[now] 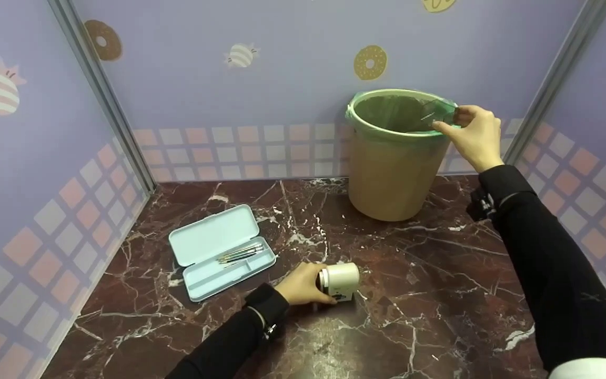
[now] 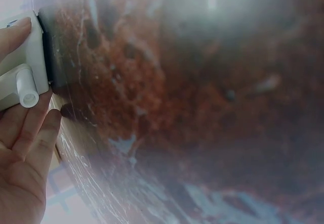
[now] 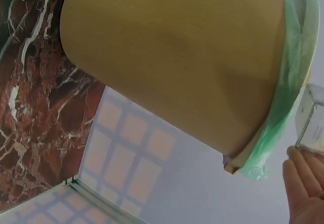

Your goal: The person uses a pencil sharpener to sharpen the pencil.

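My left hand (image 1: 302, 287) grips a cream crank pencil sharpener (image 1: 345, 276) low over the marbled tabletop. In the left wrist view its white crank knob (image 2: 27, 88) sticks out beside the fingers. Up at the back right, my right hand (image 1: 475, 136) pinches a clear plastic box (image 1: 440, 112), which looks like the sharpener's shavings drawer. That box is at the right rim of a tan bin (image 1: 395, 173) lined with a green bag (image 3: 288, 82). Whether anything is in the box cannot be told.
An open light-blue pencil case (image 1: 213, 236) lies left of the sharpener, with several pencils (image 1: 241, 253) in its tray. Small pale flecks show on the dark marbled tabletop (image 1: 413, 273). Patterned walls (image 1: 282, 63) enclose the back and both sides.
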A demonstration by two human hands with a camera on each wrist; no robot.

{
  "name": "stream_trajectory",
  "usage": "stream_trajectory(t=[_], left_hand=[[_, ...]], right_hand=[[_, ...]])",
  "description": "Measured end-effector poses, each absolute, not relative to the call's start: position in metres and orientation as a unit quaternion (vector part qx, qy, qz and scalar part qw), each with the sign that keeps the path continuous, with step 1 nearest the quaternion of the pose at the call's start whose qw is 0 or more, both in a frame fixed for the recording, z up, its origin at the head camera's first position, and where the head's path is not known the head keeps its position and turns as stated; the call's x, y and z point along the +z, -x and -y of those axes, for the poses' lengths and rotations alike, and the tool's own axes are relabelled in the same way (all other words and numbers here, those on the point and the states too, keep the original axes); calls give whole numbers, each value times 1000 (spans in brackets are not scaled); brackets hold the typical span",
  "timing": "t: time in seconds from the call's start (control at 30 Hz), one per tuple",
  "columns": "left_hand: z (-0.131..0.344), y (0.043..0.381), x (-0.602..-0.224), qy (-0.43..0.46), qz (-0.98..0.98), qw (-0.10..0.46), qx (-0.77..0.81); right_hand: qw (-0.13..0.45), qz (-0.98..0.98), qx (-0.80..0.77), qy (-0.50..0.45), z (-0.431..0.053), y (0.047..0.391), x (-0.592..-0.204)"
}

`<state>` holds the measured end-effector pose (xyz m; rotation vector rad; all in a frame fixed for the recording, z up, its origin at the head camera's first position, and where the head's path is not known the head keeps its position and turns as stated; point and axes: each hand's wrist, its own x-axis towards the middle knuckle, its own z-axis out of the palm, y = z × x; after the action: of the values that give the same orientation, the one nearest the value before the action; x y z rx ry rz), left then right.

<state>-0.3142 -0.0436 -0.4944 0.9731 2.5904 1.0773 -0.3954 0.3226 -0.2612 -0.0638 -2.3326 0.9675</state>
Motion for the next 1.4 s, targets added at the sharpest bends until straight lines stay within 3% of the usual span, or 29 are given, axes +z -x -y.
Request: stream_trajectory(t=[0.5, 0.8, 1.1, 1.4], left_hand=[[44, 315, -497, -320, -871, 86, 362], [44, 315, -496, -315, -872, 88, 364], [43, 314, -496, -319, -872, 89, 361], [44, 313, -492, -311, -871, 104, 366]], right_hand=[[265, 853, 448, -44, -326, 356, -283], [168, 868, 451, -123, -319, 319, -339], [19, 872, 462, -159, -307, 292, -419], [-53, 868, 443, -216, -289, 282, -473]])
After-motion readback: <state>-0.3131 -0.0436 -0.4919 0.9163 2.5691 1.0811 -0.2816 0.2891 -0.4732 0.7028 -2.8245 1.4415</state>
